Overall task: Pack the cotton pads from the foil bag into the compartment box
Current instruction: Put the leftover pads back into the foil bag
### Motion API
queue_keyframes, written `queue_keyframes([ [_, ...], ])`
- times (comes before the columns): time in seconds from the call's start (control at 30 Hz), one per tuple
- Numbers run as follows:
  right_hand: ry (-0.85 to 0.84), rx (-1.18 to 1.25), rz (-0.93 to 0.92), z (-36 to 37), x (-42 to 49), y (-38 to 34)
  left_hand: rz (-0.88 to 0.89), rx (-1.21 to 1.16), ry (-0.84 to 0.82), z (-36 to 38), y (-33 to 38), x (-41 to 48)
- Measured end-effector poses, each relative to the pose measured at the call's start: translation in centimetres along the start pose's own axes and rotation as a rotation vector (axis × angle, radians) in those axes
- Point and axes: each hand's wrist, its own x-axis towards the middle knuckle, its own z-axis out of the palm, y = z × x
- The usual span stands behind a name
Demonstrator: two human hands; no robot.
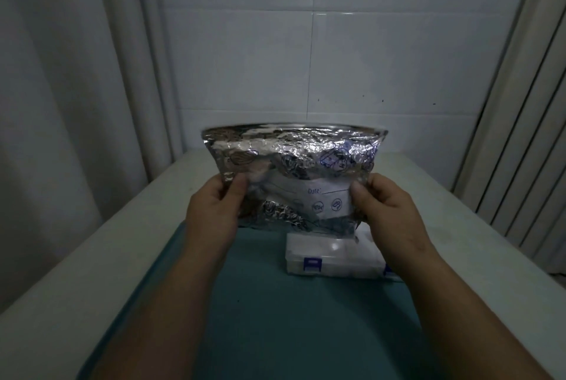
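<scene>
Right now both hands, left hand and right hand, are pinching the crinkled foil bag upright above the shut compartment box.

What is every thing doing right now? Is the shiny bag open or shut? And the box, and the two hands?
foil bag: held up in the air, crumpled, top edge looks pressed shut.
compartment box: lid closed, lying on the teal mat.
left hand: pinches the bag's left edge.
right hand: pinches the bag's right edge.
</scene>
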Motion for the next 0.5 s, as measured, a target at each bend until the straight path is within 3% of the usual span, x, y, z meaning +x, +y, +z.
queue_keyframes([
  [0.2, 0.181, -0.119, -0.021, 0.6, -0.2, -0.1, -0.002, 0.011, 0.031, 0.1, -0.3, 0.0],
  [0.37, 0.309, -0.071, 0.027, 1.2, -0.5, -0.2, -0.041, 0.064, 0.195, 0.5, 0.3, -0.4],
  [0.5, 0.307, -0.047, 0.038, 1.0, -0.6, -0.5, -0.011, 0.128, 0.094, 0.3, 0.2, -0.1],
])
